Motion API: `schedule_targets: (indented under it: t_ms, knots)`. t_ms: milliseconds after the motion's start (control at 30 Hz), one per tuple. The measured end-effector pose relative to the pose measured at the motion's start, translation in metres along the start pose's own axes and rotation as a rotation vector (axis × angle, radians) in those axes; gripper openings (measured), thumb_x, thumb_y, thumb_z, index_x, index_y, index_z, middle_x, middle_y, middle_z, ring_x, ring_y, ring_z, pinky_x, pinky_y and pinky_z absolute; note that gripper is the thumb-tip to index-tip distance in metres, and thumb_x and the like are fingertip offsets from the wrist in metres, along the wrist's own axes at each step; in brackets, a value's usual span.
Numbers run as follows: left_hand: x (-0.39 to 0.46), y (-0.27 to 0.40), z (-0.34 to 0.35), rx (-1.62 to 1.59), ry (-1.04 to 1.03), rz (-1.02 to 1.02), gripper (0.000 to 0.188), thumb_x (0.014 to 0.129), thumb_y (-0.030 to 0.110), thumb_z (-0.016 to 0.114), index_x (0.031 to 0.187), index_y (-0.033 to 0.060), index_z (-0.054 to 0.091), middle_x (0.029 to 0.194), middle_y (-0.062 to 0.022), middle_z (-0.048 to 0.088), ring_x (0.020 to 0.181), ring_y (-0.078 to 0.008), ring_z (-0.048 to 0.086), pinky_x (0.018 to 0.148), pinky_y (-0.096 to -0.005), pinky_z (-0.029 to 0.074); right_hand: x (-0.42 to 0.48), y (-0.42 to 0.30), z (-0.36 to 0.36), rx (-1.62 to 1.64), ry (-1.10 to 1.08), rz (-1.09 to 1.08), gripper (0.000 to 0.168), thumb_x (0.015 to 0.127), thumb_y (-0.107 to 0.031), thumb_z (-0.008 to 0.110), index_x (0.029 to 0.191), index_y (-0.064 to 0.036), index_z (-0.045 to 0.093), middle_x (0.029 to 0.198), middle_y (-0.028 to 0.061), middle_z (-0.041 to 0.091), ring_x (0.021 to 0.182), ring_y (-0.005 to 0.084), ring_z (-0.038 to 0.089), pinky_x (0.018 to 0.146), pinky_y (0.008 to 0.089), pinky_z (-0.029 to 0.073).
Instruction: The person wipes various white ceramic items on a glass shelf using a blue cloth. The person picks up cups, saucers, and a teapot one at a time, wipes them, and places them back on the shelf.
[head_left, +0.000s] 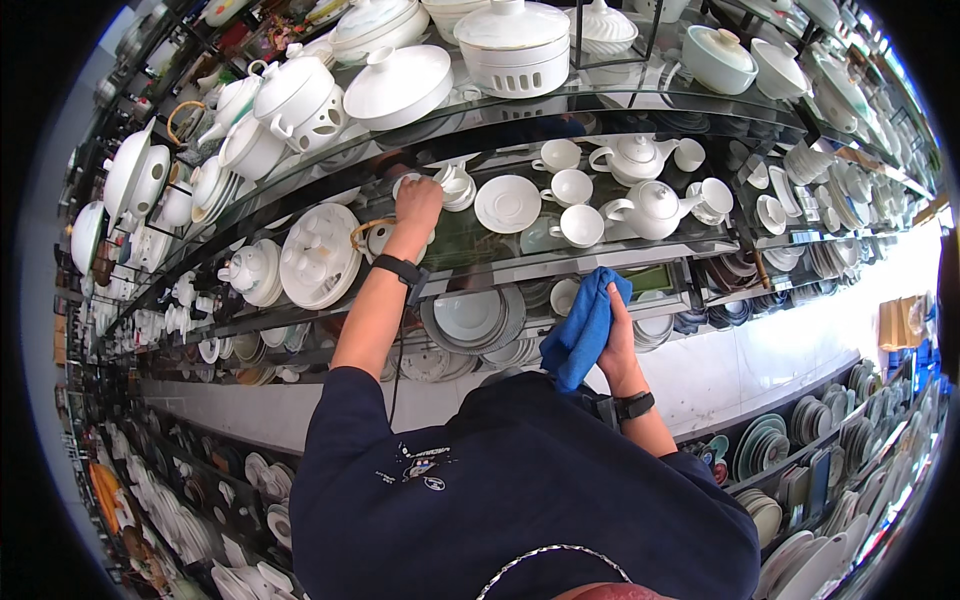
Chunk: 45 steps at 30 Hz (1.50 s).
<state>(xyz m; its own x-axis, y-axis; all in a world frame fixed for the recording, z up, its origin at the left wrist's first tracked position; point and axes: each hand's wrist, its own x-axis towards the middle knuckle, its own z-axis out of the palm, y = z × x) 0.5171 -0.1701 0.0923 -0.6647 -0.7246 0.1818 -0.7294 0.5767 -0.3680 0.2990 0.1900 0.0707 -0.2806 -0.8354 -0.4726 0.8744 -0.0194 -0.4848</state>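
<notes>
My left hand (418, 201) reaches onto the glass shelf with curled fingers, over a small white piece of china (398, 187). My hand hides most of that piece, and I cannot tell whether I grip it. Just right of this hand are stacked white cups and saucers (457, 187), then a single white saucer (508, 204). My right hand (619, 334) holds a folded blue cloth (581, 326) in front of the shelf edge. Beyond the cloth stand white teacups (581, 226) and two white teapots, the nearer teapot (654, 210) with its spout to the right.
White lidded casseroles (512, 49) crowd the upper glass shelf. Left of my arm, a round plate (319, 255) carries small white pieces. Stacked plates (469, 315) lie on a lower shelf. Behind me, another rack holds more plates (761, 446). A dark cable (397, 360) hangs by my left arm.
</notes>
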Motion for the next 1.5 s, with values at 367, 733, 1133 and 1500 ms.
schedule_targets:
  t_ms: [367,733,1133,1500]
  knots:
    - [-0.020,0.030,-0.060,-0.288,0.120,0.082,0.023,0.092,0.011,0.059,0.112,-0.0010,0.062,0.101,-0.0163,0.066,0.083,-0.0342,0.074,0.068,-0.0430,0.061,0.003,0.004,-0.006,0.011,-0.016,0.041,0.047,0.100,-0.045,0.064,0.124,-0.004,0.061,0.105,0.0104,0.069,0.092,0.0225,0.069,0.082,0.0380,0.058]
    - [-0.007,0.128,-0.078,-0.278,0.166,0.410,0.033,0.089,0.007,0.059,0.121,-0.0007,0.061,0.099,-0.0129,0.064,0.080,-0.0281,0.074,0.063,-0.0378,0.061,-0.008,-0.001,-0.018,0.036,0.034,0.002,0.048,0.100,-0.046,0.064,0.124,-0.004,0.062,0.105,0.0098,0.070,0.092,0.0223,0.069,0.082,0.0374,0.059]
    - [-0.013,0.146,-0.059,-0.736,0.263,0.405,0.018,0.095,0.010,0.060,0.110,-0.0001,0.063,0.089,-0.0119,0.065,0.069,-0.0213,0.068,0.050,-0.0369,0.052,-0.016,-0.007,-0.017,0.091,0.093,-0.025,0.049,0.099,-0.046,0.066,0.127,-0.005,0.061,0.107,0.0085,0.070,0.092,0.0208,0.068,0.084,0.0369,0.058]
    - [-0.100,0.172,-0.113,-1.906,-0.412,-0.352,0.024,0.107,0.018,0.051,0.104,-0.0012,0.065,0.069,-0.0039,0.061,0.052,-0.0128,0.055,0.047,-0.0311,0.043,0.016,-0.023,0.070,-0.827,0.154,-0.984,0.063,0.081,-0.022,0.084,0.134,-0.004,0.053,0.122,0.0138,0.066,0.109,0.0257,0.066,0.097,0.0365,0.051]
